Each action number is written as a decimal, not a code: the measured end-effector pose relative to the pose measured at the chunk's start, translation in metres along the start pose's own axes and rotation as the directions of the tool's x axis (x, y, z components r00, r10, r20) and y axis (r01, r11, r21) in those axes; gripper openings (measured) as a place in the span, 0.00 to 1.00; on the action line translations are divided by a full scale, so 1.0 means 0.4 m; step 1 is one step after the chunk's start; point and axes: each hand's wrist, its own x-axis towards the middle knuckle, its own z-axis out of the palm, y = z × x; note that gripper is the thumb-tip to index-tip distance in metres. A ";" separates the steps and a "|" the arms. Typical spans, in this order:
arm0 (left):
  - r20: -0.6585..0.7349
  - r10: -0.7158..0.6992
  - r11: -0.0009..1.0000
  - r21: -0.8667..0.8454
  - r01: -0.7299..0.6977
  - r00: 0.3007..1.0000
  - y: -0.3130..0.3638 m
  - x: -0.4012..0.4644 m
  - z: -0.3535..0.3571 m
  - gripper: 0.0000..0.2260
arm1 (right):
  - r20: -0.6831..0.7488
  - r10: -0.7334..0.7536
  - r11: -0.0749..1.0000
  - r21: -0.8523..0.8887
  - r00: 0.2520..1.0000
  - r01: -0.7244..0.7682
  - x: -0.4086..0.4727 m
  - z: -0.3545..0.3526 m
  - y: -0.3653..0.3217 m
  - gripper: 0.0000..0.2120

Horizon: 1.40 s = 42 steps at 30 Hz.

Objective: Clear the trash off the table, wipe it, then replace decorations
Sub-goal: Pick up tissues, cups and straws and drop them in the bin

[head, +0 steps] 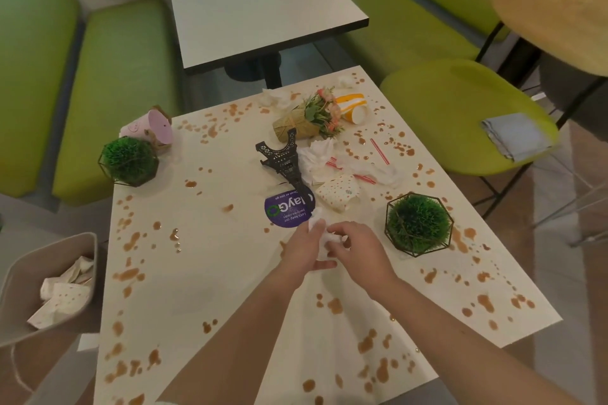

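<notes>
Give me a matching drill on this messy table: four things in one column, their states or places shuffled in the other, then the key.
Things:
1. Eiffel Tower model
2. striped paper cup
3. grey cloth
4. crumpled napkin

States:
A. held between both hands
B. lying on the green chair seat
C. tipped over beside the flower bouquet
D. lying toppled, its tip over the purple sticker

Pairs: 1-D, 2-C, 3-B, 4-A

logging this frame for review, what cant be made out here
Head view only:
- White tissue: mostly covered by left hand and right hand; its full shape is hidden.
- Purple sticker: partly covered by the toppled tower model, small text blurred.
- Bin: cut off by the left edge.
- Round wooden table: blurred, cut off at right.
</notes>
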 end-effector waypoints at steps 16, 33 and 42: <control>-0.180 0.106 0.975 0.212 -0.067 0.978 -0.024 0.023 -0.039 0.19 | 0.198 0.075 0.886 -0.464 0.977 0.026 -0.024 0.016 0.066 0.24; -0.382 0.108 0.992 0.106 -0.073 0.918 -0.020 -0.012 -0.258 0.15 | 0.115 0.093 0.977 0.179 0.989 -0.112 0.042 0.140 -0.179 0.09; -0.473 0.045 0.996 -0.042 -0.074 0.880 -0.018 -0.095 -0.572 0.18 | 0.098 0.046 0.975 0.213 0.994 -0.066 0.056 0.358 -0.429 0.12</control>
